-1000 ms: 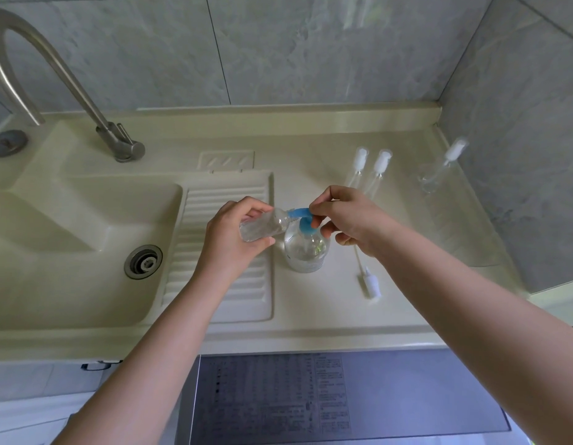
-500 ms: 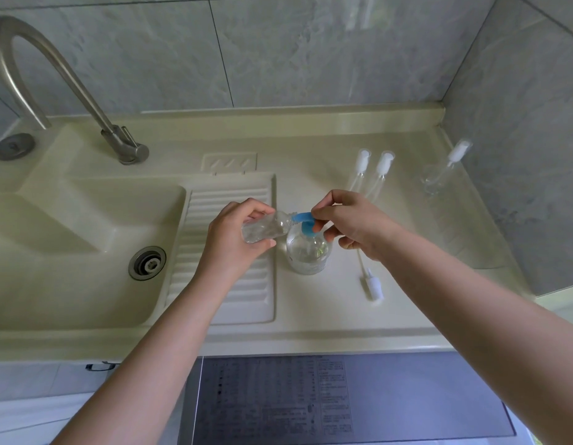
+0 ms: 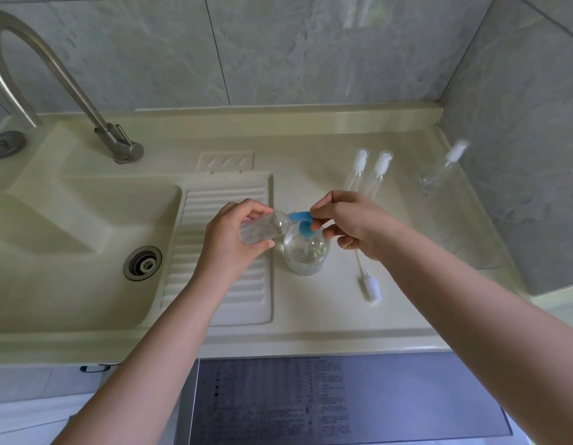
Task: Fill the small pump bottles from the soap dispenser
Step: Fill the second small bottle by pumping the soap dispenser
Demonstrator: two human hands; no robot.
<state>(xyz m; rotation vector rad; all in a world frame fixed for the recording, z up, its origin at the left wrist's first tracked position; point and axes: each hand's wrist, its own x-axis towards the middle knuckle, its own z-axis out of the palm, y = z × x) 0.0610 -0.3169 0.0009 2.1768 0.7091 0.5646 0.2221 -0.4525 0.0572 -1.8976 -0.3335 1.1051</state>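
Little has moved since the earlier frames: both hands are held in the same positions at the dispenser. On the countertop [image 3: 310, 316] beside the sink [image 3: 70, 220], the soap dispenser [image 3: 306, 252] stands upright. Its blue pump head [image 3: 302, 224] is pinched by the right hand [image 3: 352, 224]. A small clear bottle [image 3: 265, 227], tilted nearly flat, is gripped by the left hand [image 3: 233, 239], with its mouth set against the spout. The mouth should be kept sealed to the spout, and the pump pressed slowly so nothing is spilled. A loose pump top [image 3: 370, 285] lies near the dispenser.
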